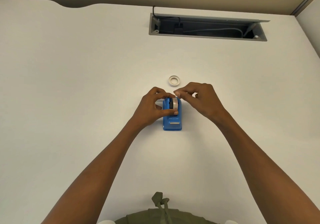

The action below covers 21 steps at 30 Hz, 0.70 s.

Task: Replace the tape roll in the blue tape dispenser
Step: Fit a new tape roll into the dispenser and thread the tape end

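Seen from the head camera, one blue tape dispenser stands near the middle of the white desk, its long axis running from the near edge toward the far edge, cutter end nearest the person. The left hand is clamped on the one clear tape roll seated upright in the dispenser, while the right hand pinches its fingertips together just above the roll, seemingly on the tape's loose end. A second, flat ring, probably the spent core, lies just beyond the dispenser, toward the desk's open cable tray.

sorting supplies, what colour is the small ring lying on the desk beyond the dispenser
White, the small flat tape ring; shown in the head view.
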Each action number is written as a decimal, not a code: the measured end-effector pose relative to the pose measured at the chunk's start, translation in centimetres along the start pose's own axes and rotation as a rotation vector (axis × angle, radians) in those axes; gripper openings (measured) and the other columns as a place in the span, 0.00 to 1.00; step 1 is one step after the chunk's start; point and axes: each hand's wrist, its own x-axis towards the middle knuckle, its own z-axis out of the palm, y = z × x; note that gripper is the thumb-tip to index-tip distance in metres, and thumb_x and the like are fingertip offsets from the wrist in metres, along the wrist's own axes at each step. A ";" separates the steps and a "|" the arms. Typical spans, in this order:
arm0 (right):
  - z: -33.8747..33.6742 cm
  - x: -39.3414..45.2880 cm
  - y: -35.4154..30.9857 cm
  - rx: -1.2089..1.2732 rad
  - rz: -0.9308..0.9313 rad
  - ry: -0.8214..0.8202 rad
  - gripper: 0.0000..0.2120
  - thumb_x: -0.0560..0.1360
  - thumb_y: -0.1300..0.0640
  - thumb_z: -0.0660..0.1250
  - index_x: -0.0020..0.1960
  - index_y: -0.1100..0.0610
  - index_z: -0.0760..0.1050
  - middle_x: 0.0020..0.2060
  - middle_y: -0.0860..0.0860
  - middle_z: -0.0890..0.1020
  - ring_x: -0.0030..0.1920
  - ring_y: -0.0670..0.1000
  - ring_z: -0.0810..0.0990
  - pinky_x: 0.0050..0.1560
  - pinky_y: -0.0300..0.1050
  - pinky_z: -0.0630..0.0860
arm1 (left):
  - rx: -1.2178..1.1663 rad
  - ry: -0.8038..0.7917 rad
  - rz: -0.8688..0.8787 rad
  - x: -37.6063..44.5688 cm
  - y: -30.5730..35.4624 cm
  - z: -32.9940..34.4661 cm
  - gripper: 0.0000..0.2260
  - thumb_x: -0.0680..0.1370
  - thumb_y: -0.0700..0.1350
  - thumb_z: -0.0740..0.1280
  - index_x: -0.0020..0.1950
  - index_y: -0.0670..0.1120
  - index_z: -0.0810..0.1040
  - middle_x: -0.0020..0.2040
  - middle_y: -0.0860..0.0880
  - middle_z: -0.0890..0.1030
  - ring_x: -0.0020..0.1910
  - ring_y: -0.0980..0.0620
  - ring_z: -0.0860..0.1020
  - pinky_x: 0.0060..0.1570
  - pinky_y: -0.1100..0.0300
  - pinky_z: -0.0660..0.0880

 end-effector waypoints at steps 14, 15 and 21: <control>0.5 0.3 -0.8 -0.197 -0.033 0.013 0.03 0.69 0.54 0.73 0.41 0.52 0.83 0.38 0.47 0.83 0.35 0.49 0.74 0.42 0.52 0.76 | 0.000 -0.003 0.023 -0.4 -0.1 0.3 0.24 0.66 0.47 0.77 0.59 0.48 0.75 0.57 0.48 0.74 0.52 0.53 0.74 0.44 0.66 0.76; 0.5 0.1 -0.7 -0.198 -0.045 0.020 0.03 0.69 0.54 0.72 0.41 0.52 0.83 0.39 0.48 0.83 0.36 0.49 0.74 0.43 0.52 0.76 | -0.001 -0.005 0.034 -0.4 -0.2 0.3 0.23 0.66 0.47 0.77 0.59 0.50 0.74 0.57 0.49 0.73 0.53 0.53 0.74 0.44 0.66 0.75; 1.3 -1.9 -0.2 -0.330 -0.213 0.139 0.03 0.69 0.54 0.73 0.41 0.53 0.84 0.47 0.52 0.79 0.49 0.53 0.72 0.48 0.50 0.66 | -0.035 -0.146 0.039 -1.6 -1.1 -0.5 0.44 0.58 0.60 0.78 0.68 0.68 0.59 0.64 0.67 0.64 0.63 0.68 0.67 0.50 0.74 0.72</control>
